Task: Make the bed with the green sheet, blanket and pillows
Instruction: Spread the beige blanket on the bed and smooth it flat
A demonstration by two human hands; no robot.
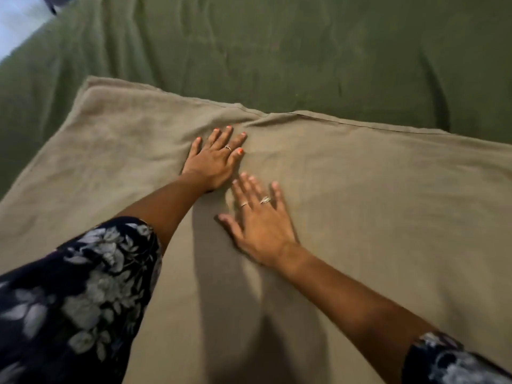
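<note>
1. Dark green sheet (304, 51) covers the bed across the far half of my view — soft cotton-looking cloth with long, shallow wrinkles.
2. Nearer to me lies the blanket (388, 203), a paler olive-tan rectangle with a matte, slightly fuzzy weave and a stitched hem along its far edge, spread on top of the sheet.
3. I see the left hand (214, 160) pressed flat on the blanket near that hem, fingers straight and fanned apart.
4. Just beside it, the right hand (260, 223) also lies palm-down on the blanket — fingers spread, gripping nothing.
5. Both arms wear a dark floral sleeve (83, 286).
</note>
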